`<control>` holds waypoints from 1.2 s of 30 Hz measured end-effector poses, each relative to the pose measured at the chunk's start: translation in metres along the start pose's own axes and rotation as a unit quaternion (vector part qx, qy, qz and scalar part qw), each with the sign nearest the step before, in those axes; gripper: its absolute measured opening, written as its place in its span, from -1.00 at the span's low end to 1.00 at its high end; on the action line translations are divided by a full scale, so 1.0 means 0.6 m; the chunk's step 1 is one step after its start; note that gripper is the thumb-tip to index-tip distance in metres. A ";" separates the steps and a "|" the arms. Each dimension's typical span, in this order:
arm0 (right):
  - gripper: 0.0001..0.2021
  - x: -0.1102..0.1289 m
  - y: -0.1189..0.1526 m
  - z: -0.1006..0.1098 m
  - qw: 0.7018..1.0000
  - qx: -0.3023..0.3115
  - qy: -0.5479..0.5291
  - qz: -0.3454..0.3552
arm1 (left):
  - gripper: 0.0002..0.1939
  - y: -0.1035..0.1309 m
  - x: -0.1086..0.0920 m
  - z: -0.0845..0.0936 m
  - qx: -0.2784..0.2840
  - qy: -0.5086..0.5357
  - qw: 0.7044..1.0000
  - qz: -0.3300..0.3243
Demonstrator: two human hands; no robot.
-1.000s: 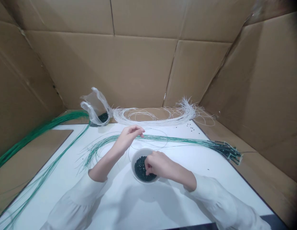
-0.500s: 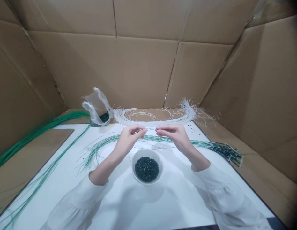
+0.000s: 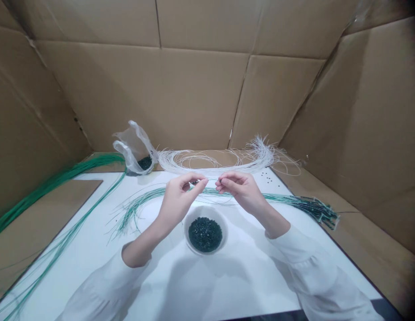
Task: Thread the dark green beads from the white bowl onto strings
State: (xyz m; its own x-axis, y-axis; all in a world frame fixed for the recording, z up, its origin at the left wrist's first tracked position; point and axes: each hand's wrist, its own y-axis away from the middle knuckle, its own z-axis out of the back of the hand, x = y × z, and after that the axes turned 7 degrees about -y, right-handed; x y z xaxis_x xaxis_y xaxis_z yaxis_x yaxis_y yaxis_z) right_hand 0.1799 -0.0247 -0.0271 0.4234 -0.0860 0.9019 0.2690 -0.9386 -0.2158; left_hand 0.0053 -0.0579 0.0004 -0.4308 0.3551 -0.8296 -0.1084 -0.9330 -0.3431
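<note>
Over the white table, my left hand pinches a thin strand between thumb and forefinger. Small dark beads show within its grip. Across a narrow gap, my right hand has its fingertips pressed together at the strand's other side. A tiny dark spot shows there, too small to name surely. Below and between both hands stands a white bowl full of dark green beads. Behind the hands lies a bundle of green strands, with dark beaded ends at the right.
A plastic bag holding dark beads stands at the back left. Coiled white strands lie along the back. Long green strands run down the left side. Several loose beads lie back right. Cardboard walls surround the table.
My right fingers have curled in more and the hand has turned slightly. My left hand has shifted a little, staying pinched. The bowl and bundles lie as before.
</note>
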 end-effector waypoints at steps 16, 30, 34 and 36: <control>-0.84 0.006 0.004 -0.007 0.998 0.013 -0.054 -0.007 | -0.81 0.006 -0.007 -0.003 0.007 -0.024 1.000 -0.008; -0.91 0.000 0.003 -0.005 0.999 0.020 -0.047 0.004 | -0.77 0.008 -0.010 -0.005 0.008 -0.067 0.997 -0.032; -0.94 -0.001 0.002 -0.004 0.998 0.027 -0.055 0.015 | -0.78 0.008 -0.010 -0.005 0.005 -0.070 0.997 -0.036; -0.94 -0.001 0.002 -0.004 0.998 0.029 -0.056 0.013 | -0.79 0.008 -0.011 -0.005 0.001 -0.072 0.997 -0.034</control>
State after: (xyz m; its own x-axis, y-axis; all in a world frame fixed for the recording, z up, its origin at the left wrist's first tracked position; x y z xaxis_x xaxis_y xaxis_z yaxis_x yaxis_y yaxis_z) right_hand 0.1779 -0.0268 -0.0269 0.5249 -0.0691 0.8484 0.3045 -0.9155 -0.2629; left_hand 0.0102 -0.0642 0.0027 -0.5461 0.4051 -0.7332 -0.1438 -0.9076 -0.3944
